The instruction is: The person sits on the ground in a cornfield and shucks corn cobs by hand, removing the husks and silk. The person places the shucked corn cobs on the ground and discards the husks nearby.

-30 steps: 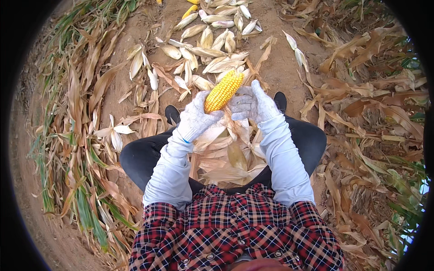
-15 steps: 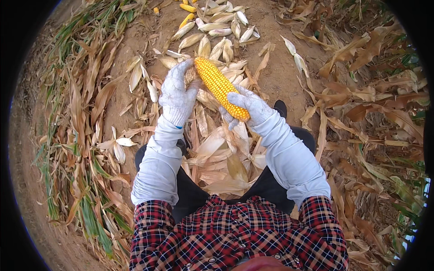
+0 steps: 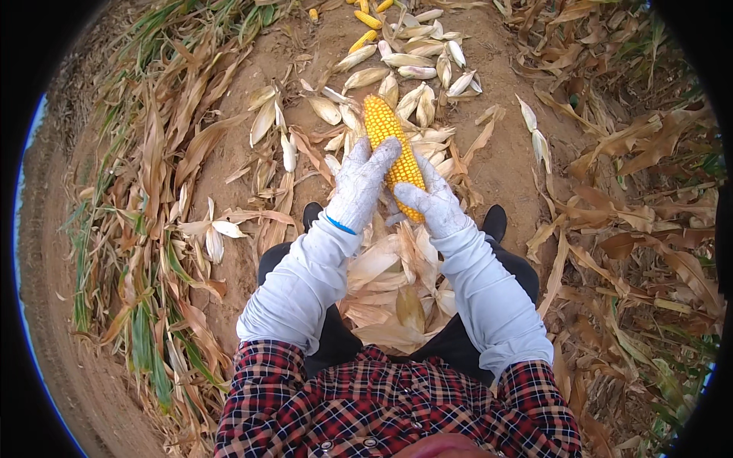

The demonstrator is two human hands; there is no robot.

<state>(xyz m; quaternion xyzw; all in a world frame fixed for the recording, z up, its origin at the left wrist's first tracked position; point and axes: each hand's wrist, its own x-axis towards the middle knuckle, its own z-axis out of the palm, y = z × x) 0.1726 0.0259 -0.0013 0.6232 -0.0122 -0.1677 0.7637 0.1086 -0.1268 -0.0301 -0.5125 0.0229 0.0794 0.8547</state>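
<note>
A bare yellow ear of corn [image 3: 393, 145], its husk gone, stands out in front of me, pointing away with its tip slightly to the left. My left hand [image 3: 359, 187], in a whitish work glove, is closed on its left side about midway along. Lower down, my right hand [image 3: 437, 204], gloved the same way, grips the near end with the thumb across the kernels. The fingers beneath the ear are mostly hidden. Under my hands, between my legs, lies a heap of loose pale husks [image 3: 382, 263].
Beyond my hands lies a pile of ears still in pale husks [image 3: 416, 61]. Several bare yellow ears [image 3: 367, 20] lie at its far left. Dry stalks and leaves [image 3: 156, 153] line the left, and more stalks [image 3: 634, 214] the right. My black shoe [image 3: 495, 221] rests on brown soil.
My left hand, earlier near the ear's far end with fingers curved apart, has moved down and closed on the ear's side. The ear now points more straight away. The view has shifted left.
</note>
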